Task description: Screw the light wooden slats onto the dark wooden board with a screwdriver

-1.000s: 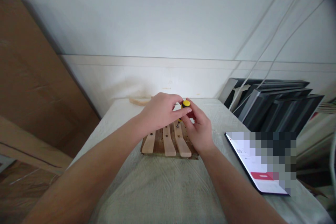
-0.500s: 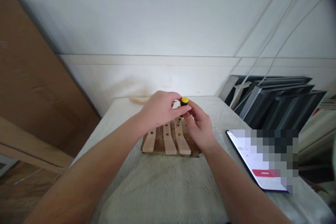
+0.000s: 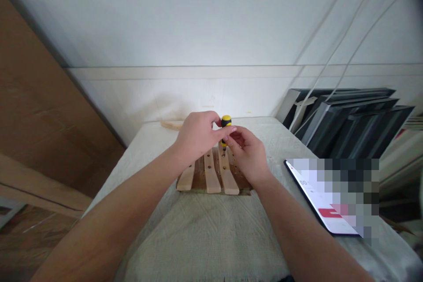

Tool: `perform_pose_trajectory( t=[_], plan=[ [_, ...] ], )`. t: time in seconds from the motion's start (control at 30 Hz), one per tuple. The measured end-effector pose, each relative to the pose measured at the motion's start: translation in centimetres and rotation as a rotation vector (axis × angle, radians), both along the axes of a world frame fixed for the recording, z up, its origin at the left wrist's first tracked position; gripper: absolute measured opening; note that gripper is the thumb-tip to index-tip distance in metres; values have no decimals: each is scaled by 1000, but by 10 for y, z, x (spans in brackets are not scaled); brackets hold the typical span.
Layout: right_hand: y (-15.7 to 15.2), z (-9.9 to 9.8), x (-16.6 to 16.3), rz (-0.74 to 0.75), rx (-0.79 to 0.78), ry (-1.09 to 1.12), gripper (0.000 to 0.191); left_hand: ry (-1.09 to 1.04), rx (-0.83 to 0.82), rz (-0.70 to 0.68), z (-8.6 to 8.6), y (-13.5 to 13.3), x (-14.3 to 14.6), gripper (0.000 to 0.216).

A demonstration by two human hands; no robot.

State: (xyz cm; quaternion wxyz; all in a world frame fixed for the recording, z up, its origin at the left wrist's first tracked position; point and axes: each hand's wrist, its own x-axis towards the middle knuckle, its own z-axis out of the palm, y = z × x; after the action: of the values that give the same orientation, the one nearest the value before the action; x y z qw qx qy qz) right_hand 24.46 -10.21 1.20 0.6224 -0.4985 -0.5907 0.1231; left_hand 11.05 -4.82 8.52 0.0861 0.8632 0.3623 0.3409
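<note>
Head view suggests work midway: three pale, flared wooden strips [image 3: 213, 180] lie on a brown wooden board [image 3: 200, 180] on the cloth-covered table [image 3: 205, 238], while a curved pale wooden piece [image 3: 171, 125] lies apart near its far edge. Dark round spots [image 3: 209, 167] mark the strips; whether screws or holes, I cannot tell. Left hand [image 3: 198, 133] and right hand [image 3: 250, 152] both grip an upright yellow-and-black screwdriver [image 3: 226, 120], tip at the rightmost strip's upper spot.

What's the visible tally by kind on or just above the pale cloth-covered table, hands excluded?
Yellow-and-black screwdriver: 1
Brown flat board with holes: 1
Pale wooden pieces on that board: 3
Pale curved wooden piece at the back, partly hidden: 1
Black-edged flat device with lit screen: 1
Total: 7
</note>
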Motion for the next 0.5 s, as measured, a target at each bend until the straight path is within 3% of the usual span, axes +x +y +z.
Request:
perform_pose_trajectory(
  t=[0.27, 0.5],
  plan=[
    [0, 0, 5, -57, 68, -114, 18, 57, 66, -114, 1, -5, 2, 27],
    [0, 0, 4, -113, 85, -200, 18, 79, 97, -110, 1, -4, 1, 27]
  ],
)
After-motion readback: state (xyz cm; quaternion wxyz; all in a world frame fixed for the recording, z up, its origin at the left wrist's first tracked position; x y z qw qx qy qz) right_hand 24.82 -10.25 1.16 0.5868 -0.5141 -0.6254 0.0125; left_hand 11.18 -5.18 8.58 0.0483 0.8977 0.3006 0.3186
